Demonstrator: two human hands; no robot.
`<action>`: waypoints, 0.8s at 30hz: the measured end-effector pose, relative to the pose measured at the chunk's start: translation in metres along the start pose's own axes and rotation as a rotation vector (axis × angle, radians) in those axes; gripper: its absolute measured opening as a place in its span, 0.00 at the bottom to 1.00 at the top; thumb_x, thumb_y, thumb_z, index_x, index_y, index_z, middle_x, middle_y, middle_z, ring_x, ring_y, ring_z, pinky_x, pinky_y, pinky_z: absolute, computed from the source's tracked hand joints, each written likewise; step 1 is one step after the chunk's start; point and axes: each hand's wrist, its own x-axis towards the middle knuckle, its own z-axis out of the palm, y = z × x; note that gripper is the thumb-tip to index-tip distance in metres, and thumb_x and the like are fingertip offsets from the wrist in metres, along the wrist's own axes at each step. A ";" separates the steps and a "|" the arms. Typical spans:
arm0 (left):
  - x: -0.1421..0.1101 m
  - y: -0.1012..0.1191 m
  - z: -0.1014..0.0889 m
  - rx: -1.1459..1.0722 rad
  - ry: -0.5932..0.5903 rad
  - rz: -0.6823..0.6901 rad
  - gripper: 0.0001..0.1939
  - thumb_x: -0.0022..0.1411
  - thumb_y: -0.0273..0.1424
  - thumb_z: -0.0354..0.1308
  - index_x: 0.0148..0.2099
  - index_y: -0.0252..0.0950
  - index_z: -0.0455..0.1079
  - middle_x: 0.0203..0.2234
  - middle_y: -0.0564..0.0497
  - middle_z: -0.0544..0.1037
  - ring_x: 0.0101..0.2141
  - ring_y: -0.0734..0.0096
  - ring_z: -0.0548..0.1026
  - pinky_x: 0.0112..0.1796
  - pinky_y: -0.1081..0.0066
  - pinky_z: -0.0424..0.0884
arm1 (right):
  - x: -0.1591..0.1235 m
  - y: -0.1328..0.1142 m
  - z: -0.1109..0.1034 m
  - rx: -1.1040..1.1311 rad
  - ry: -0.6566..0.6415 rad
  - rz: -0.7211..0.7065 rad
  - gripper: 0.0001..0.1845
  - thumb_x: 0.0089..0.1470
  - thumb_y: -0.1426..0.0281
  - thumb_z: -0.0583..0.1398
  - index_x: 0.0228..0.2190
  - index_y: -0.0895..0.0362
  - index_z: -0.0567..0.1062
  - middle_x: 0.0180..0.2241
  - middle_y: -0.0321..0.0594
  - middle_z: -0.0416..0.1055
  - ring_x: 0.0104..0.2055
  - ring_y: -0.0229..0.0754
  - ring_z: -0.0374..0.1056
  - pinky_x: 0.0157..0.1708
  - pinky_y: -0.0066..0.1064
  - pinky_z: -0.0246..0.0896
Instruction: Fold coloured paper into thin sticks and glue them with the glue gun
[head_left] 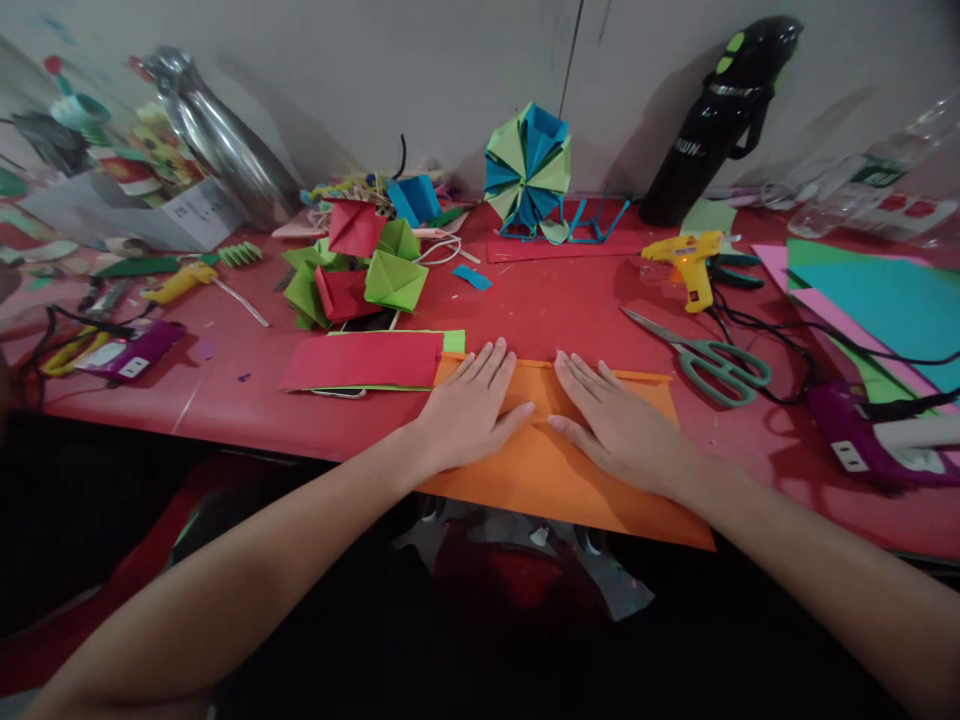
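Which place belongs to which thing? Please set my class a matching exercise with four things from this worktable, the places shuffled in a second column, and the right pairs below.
Things
1. Scissors
2. Orange sheet
3. Black bottle
4. Red paper

Places
A. To the left of the hands, on top of light green paper
B. Near the yellow glue gun on the right
C. Under the left hand and the right hand
D. At the back, by the wall

Right pairs: 1-B, 2-C, 3-D, 4-A
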 end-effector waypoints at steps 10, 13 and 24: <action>-0.017 -0.025 -0.006 0.046 0.013 -0.019 0.38 0.73 0.48 0.37 0.73 0.25 0.46 0.72 0.37 0.46 0.71 0.58 0.44 0.68 0.56 0.44 | 0.000 0.001 -0.001 0.006 -0.005 -0.003 0.41 0.68 0.52 0.47 0.71 0.59 0.41 0.71 0.54 0.46 0.73 0.54 0.43 0.69 0.55 0.45; -0.019 -0.031 -0.007 0.052 0.012 -0.016 0.37 0.74 0.47 0.36 0.73 0.25 0.47 0.72 0.37 0.46 0.71 0.60 0.43 0.69 0.57 0.43 | 0.000 0.001 -0.001 0.002 -0.009 -0.003 0.41 0.68 0.52 0.46 0.71 0.60 0.41 0.71 0.54 0.46 0.73 0.53 0.43 0.69 0.54 0.45; -0.023 -0.036 -0.013 0.104 0.078 -0.030 0.30 0.75 0.43 0.36 0.70 0.32 0.57 0.69 0.41 0.58 0.69 0.60 0.55 0.68 0.53 0.45 | 0.002 0.002 -0.007 0.110 0.007 0.030 0.36 0.69 0.55 0.47 0.70 0.60 0.52 0.70 0.50 0.50 0.72 0.51 0.47 0.69 0.53 0.46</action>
